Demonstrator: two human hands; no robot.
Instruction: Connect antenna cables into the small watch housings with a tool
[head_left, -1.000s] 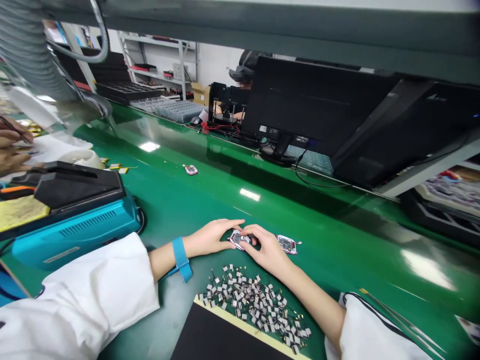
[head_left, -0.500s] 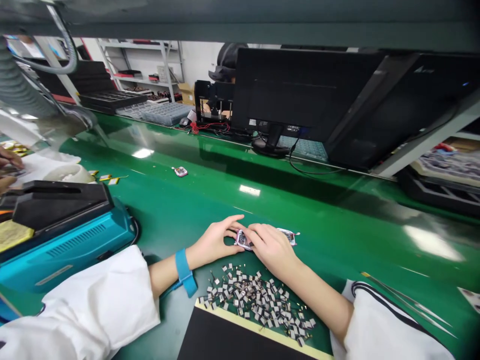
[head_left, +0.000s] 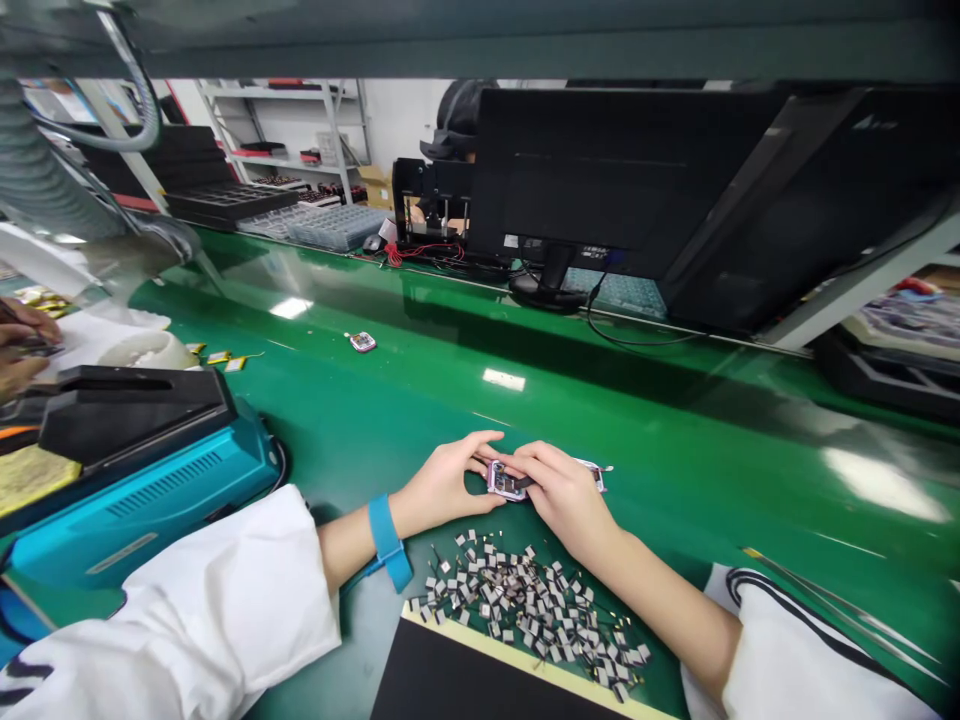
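Observation:
My left hand [head_left: 448,482] and my right hand [head_left: 564,495] meet over a small circuit board [head_left: 503,482] on the green belt [head_left: 675,450]. Both hands pinch the board, the left from the left side, the right from above with fingers curled over it. A second small board [head_left: 597,467] lies just behind my right hand, mostly hidden. A blue wrist strap [head_left: 390,528] circles my left wrist. Several small grey components [head_left: 525,600] lie in a loose pile in front of my hands.
A black mat [head_left: 465,680] edges the pile. A teal machine [head_left: 142,470] stands at the left, with another person's hands [head_left: 19,345] beyond it. One more small board [head_left: 363,342] lies farther up the belt. Monitors [head_left: 600,180] stand across the belt; tweezers [head_left: 832,605] lie at the right.
The view shifted slightly. My hands stay together on the same board; my right hand has slid to cover more of the second board behind it.

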